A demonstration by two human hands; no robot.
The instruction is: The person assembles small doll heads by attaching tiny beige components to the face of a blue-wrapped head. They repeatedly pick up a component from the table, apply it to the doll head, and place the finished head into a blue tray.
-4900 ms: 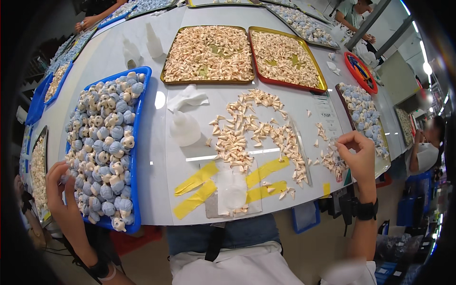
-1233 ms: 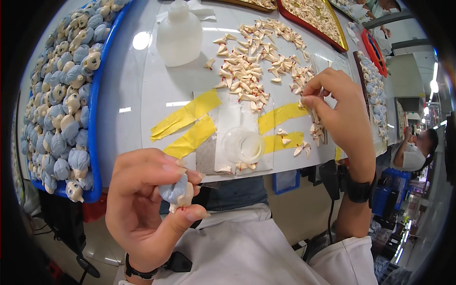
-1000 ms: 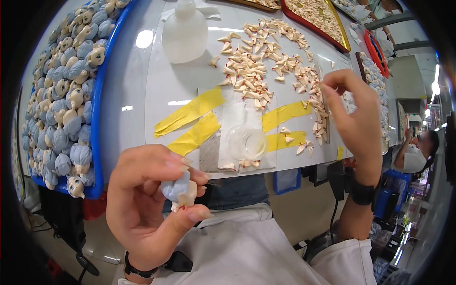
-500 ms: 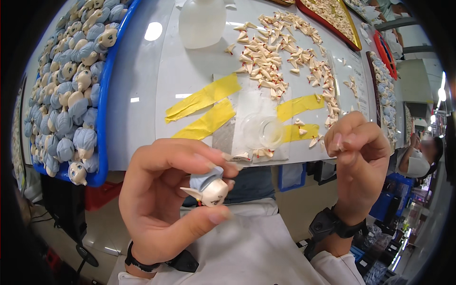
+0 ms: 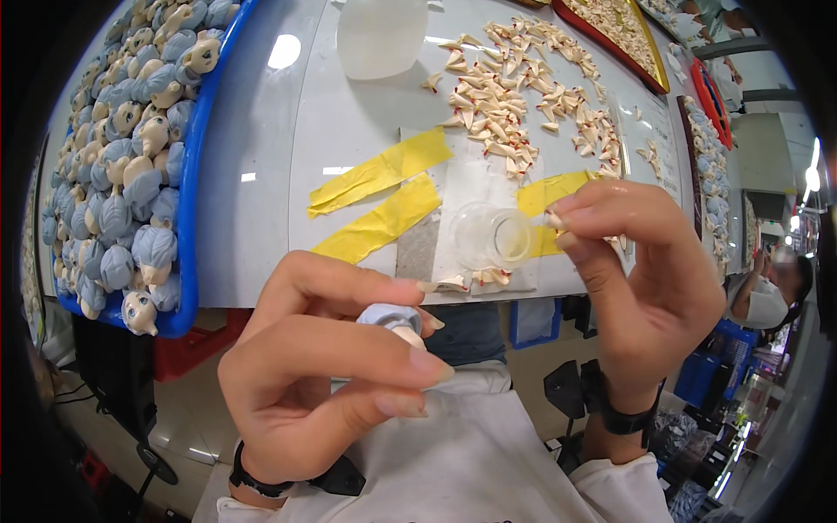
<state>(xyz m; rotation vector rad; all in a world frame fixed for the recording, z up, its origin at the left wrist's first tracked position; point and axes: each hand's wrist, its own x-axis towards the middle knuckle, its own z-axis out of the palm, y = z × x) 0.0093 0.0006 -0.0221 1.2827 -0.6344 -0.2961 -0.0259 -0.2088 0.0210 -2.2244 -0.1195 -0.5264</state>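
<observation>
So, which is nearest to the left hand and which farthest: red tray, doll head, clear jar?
1. Doll head: held in the left hand.
2. Clear jar: ahead and to the right.
3. Red tray: much farther back, to the right.

Bright light shows my left grip [image 5: 305, 362] sharply; glare [image 5: 283, 51] spots the tabletop [image 5: 261, 113], strip lights [image 5: 812, 174] glow at right, and the curved fisheye edges fade black.
</observation>
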